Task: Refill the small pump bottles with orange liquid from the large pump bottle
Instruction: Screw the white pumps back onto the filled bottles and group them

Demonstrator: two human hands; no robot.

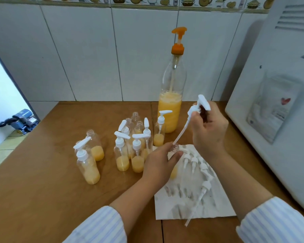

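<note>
At the far left edge a blue device (pixel 21 120) sits on the floor beyond the wooden table (pixel 42 181); on the table's left stand two small bottles, a capped one (pixel 88 165) in front and an uncapped one (pixel 96 146) behind, each part full of orange liquid; toward the middle a cluster of small pump bottles (pixel 132 146) stands close together, some capped, some open-necked; the left hand (pixel 158 163) curls round a small open bottle (pixel 175 149) on the edge of a white paper towel (pixel 174 207); behind stands the large pump bottle (pixel 171 92), orange-capped, roughly a third full; the right hand (pixel 207 128) pinches a white pump head (pixel 198 107), its tube tip at the held bottle's neck; loose pump heads (pixel 200 172) lie on the towel; a white appliance (pixel 279 102) fills the right side.
</note>
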